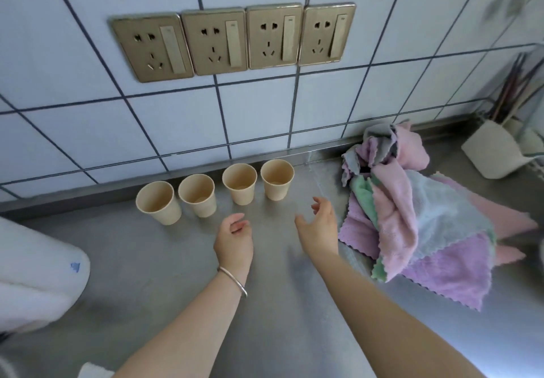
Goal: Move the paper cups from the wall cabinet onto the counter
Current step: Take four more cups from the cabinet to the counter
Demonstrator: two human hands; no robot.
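Paper cups (216,193): four, upright in a row on the steel bench (164,265), close to the tiled wall. Step: placing looks finished, unless more remain in the cabinet, which is out of view. Left hand (234,237): empty, fingers loosely curled. Right hand (319,227): empty, spread open. Next: reach up again if needed. Sockets (232,40) above; cloths (418,215) heaped right; possibly chopsticks (512,92) far right

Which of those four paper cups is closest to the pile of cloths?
The rightmost cup, the end of the row beside the cloths; the other three stand farther left.
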